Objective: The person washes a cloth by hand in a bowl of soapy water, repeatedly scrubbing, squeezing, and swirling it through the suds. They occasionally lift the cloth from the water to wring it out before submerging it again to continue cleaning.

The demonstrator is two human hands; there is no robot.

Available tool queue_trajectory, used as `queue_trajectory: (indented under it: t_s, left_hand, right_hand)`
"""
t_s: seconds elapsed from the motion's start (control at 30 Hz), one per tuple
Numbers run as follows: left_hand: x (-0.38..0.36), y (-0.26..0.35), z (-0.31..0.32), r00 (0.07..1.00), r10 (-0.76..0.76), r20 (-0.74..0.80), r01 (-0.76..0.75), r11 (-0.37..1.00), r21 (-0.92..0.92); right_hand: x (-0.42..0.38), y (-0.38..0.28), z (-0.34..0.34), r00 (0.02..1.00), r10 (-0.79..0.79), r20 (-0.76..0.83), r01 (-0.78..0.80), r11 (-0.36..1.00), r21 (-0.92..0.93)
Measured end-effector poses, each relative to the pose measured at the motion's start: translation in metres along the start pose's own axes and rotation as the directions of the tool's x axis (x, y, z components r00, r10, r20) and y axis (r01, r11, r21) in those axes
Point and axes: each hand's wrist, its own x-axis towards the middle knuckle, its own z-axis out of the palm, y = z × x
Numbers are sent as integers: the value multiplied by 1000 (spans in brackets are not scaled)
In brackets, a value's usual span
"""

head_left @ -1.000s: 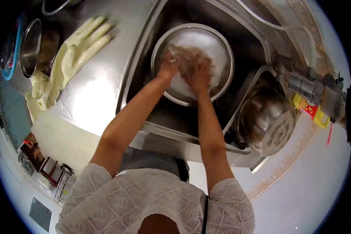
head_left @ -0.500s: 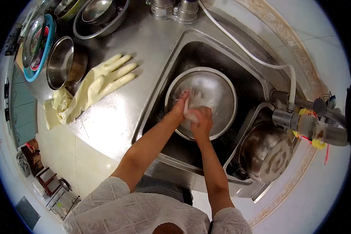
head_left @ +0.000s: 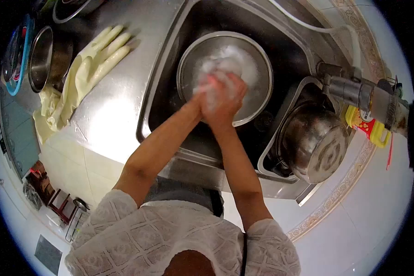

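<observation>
Both hands are pressing together over the round stainless steel bowl [head_left: 225, 78] sitting in the steel sink [head_left: 170, 69] at upper centre of the frame. The left hand [head_left: 206, 99] and right hand [head_left: 227, 99] are cupping a soft white foamy mass [head_left: 218, 76], fingers curled and clamped around it. Squeezing it well probably means keeping the palms sealed and staying over the bowl so drips are falling inside. The mass is bulging out above the fingertips, towards the bowl's centre.

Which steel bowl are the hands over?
The bowl in the sink, foamy inside, under both hands. The pot sits right of it; another bowl stands on the counter by the gloves.
</observation>
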Motion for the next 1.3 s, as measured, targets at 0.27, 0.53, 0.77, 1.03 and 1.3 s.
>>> queue_trajectory:
  t_s: [0.27, 0.53, 0.77, 1.03, 1.3]
  left_hand:
    - [-2, 57, 48, 929, -164, -332, 165, 986, -26]
    - [-4, 73, 5, 846, 475, -245, -85, 572, 816]
    - [-43, 109, 32, 733, 667, -133, -62, 260, 964]
    - [-53, 94, 38, 990, 99, -96, 105, -89, 990]
    - [-15, 101, 53, 975, -205, 90, 77, 685, 725]
  right_hand:
    - [20, 78, 13, 446, 774, 450, -883, 297, 363]
    - [-8, 101, -23, 350, 867, 354, -770, 51, 636]
    - [9, 80, -40, 486, 862, -141, -664, 470, 582]
    - [43, 39, -65, 519, 772, 367, -352, -198, 915]
    - [36, 37, -76, 641, 639, 424, -451, -133, 883]
